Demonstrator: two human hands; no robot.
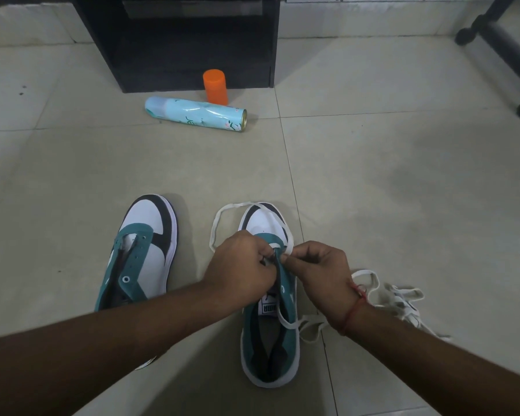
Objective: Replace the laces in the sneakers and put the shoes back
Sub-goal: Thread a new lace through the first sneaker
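Observation:
Two teal, white and black sneakers stand on the tiled floor, toes pointing away from me. The left sneaker (141, 253) has bare eyelets and no lace. On the right sneaker (270, 334), my left hand (240, 262) grips the teal eyelet flap near the toe end. Opposite it, my right hand (318, 268) pinches a white lace (222, 213) at that flap. This lace loops out over the toe and another stretch trails back over the tongue. A second white lace (400, 298) lies bunched on the floor right of my right wrist.
A light blue spray can (195, 114) lies on its side further out, with an orange cap (215, 85) standing behind it. A black cabinet (177, 40) rises at the back. Black chair legs (505, 46) cross the top right corner.

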